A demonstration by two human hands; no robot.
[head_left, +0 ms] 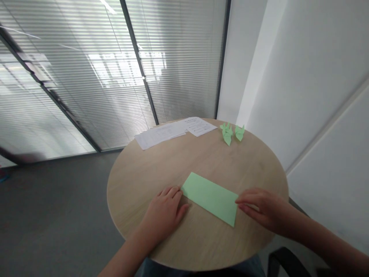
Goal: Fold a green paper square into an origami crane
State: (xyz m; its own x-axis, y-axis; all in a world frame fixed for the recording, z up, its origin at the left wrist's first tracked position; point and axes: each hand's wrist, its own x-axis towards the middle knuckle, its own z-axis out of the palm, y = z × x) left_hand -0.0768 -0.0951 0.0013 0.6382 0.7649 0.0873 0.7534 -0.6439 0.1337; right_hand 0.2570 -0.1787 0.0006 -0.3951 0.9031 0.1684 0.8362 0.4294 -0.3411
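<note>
A light green sheet of paper, folded into a long rectangle, lies flat on the round wooden table near its front. My left hand rests on the table with its fingers stretched out, touching the paper's left end. My right hand lies flat with its fingertips at the paper's right end. Neither hand holds anything.
Two small green folded paper figures stand at the table's far right. White printed sheets lie at the far edge. Glass walls with blinds rise behind, a white wall stands to the right, and a dark chair sits at lower right.
</note>
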